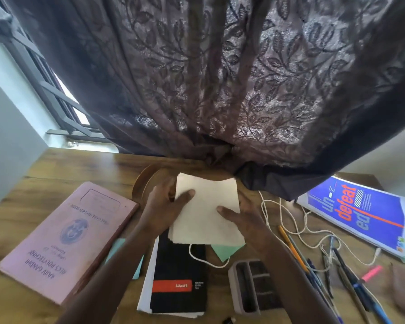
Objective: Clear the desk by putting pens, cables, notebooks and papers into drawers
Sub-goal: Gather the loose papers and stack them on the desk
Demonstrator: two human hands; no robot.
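Forearms are entering from the bottom edge, both meeting on cream papers (206, 211) at desk centre. Left hand (166, 206) is pinching the stack's left edge, thumb on top; right hand (241, 218) is clasping the right edge. Long axis is running away from the body. Stack is hovering over a black notebook (178, 277). No drawer is showing; likely the papers are travelling there next.

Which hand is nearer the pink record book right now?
Left. The left hand grips the cream papers just right of the pink record book; the right hand holds their far side, farther away.
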